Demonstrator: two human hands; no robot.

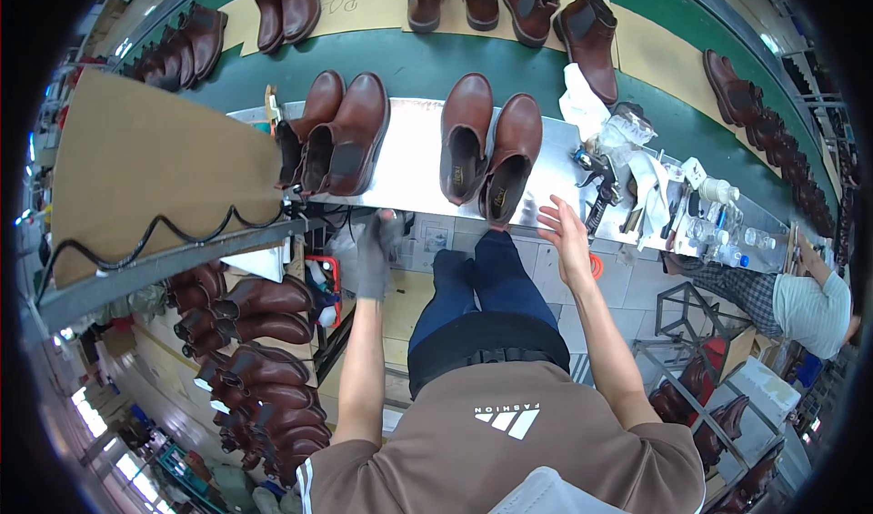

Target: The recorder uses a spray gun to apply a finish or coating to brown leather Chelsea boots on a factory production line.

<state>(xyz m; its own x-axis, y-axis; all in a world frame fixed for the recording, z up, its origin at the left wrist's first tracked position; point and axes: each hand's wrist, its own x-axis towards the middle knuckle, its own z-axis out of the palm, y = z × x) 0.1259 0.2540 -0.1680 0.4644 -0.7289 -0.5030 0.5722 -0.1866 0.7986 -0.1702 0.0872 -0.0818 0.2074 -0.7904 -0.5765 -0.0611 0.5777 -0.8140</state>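
On the metal bench (414, 164) in front of me stand two pairs of brown leather ankle boots. One pair (361, 118) is at the left, its toes pointing away from me. The other pair (467, 109) stands nearer the middle, with openings facing me. My left hand (371, 257), in a grey glove, is held below the bench edge near the left pair. It is slightly blurred, its fingers extended and holding nothing visible. Bare and with fingers spread, my right hand (568, 239) hovers just off the edge, right of the middle pair, touching no boot.
A cardboard sheet (164, 168) and a coiled black cable (136, 250) are at the left. Thread spools (718, 190), plastic bottles (757, 238) and a black spray gun (597, 182) crowd the bench's right. More boots line the green conveyor (400, 59). A co-worker (809, 305) is at far right.
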